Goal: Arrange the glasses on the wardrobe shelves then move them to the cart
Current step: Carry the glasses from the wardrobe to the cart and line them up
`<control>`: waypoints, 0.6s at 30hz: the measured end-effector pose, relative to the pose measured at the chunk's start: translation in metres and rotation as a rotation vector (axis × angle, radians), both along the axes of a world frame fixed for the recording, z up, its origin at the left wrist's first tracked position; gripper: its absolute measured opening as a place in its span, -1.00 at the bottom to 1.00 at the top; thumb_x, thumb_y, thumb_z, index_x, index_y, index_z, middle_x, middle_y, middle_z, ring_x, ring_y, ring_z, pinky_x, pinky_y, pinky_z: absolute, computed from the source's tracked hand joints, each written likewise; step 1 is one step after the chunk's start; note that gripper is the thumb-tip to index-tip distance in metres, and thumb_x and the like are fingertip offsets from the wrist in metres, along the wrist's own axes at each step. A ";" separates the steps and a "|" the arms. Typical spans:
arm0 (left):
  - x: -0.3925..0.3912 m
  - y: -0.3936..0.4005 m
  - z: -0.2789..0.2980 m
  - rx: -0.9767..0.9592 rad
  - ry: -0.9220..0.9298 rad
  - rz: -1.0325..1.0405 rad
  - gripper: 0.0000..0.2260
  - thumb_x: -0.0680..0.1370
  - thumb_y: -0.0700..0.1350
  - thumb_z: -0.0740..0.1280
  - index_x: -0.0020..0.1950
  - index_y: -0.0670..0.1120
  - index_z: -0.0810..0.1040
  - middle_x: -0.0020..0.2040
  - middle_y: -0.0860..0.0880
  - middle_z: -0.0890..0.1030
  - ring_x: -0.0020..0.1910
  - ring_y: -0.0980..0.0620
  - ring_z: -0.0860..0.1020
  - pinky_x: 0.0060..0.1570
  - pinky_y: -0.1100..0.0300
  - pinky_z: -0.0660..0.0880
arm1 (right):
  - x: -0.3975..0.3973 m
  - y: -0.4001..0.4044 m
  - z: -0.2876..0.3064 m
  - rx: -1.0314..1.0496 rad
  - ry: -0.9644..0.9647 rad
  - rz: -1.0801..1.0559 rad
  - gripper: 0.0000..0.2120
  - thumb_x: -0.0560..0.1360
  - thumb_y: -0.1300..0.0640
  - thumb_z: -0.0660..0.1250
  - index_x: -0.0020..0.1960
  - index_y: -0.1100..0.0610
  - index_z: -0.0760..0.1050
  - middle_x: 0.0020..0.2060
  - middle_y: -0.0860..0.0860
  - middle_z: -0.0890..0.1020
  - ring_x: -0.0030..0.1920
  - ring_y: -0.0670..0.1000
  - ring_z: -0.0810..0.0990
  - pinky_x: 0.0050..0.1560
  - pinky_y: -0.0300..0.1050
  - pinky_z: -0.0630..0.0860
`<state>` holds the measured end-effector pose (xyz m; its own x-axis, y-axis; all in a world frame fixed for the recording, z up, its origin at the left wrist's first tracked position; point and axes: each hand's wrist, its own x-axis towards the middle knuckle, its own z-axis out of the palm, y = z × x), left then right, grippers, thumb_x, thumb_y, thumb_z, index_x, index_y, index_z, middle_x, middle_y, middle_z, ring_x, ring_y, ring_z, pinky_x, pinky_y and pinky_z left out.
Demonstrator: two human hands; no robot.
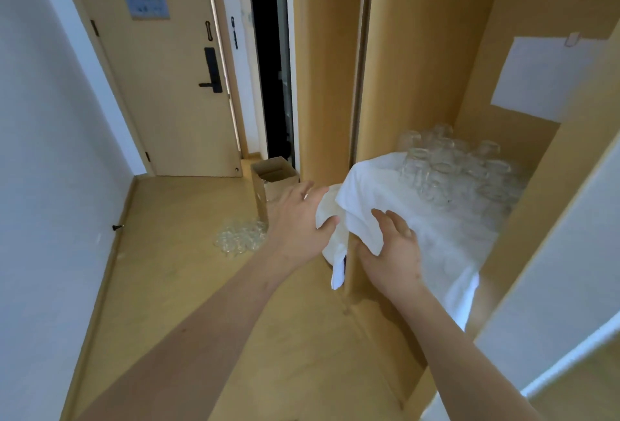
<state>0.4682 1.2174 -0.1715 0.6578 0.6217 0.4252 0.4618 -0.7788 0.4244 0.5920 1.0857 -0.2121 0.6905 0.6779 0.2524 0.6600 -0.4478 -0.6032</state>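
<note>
Both hands outstretched, left hand [298, 219] and right hand [391, 246] gripping white cloth [362, 205]

Pale walls [50, 118], wooden floor [174, 286], door [161, 85].

White cloth [385, 192], clear glasses [446, 165]
</note>
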 end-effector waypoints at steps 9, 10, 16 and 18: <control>0.120 0.073 -0.011 -0.032 -0.014 -0.131 -0.53 0.56 0.05 0.43 0.44 -0.04 0.49 0.36 -0.03 0.50 0.37 -0.10 0.41 0.31 0.04 0.39 | 0.104 0.058 0.003 -0.059 -0.040 -0.099 -0.35 0.55 -0.10 0.36 0.58 0.02 0.26 0.54 0.07 0.31 0.50 0.16 0.29 0.46 0.08 0.28; 0.130 0.078 -0.013 -0.040 -0.014 -0.141 -0.53 0.56 0.05 0.42 0.44 -0.04 0.48 0.36 -0.03 0.51 0.36 -0.09 0.41 0.30 0.07 0.37 | 0.112 0.064 0.003 -0.076 -0.043 -0.109 -0.35 0.56 -0.11 0.36 0.58 0.02 0.26 0.55 0.07 0.30 0.50 0.17 0.29 0.46 0.09 0.29; 0.185 0.110 -0.015 -0.077 0.007 -0.248 -0.50 0.57 0.07 0.40 0.48 -0.03 0.44 0.47 -0.04 0.44 0.45 -0.07 0.36 0.38 -0.02 0.38 | 0.156 0.100 0.010 -0.107 -0.071 -0.183 -0.36 0.56 -0.11 0.35 0.57 0.03 0.26 0.54 0.09 0.31 0.47 0.22 0.30 0.44 0.15 0.32; 0.208 0.126 -0.015 -0.076 -0.008 -0.293 -0.51 0.57 0.06 0.42 0.47 -0.04 0.46 0.46 -0.05 0.45 0.45 -0.09 0.36 0.40 0.01 0.36 | 0.170 0.114 0.011 -0.108 -0.074 -0.228 -0.36 0.56 -0.11 0.35 0.57 0.02 0.26 0.54 0.09 0.30 0.46 0.23 0.31 0.43 0.17 0.33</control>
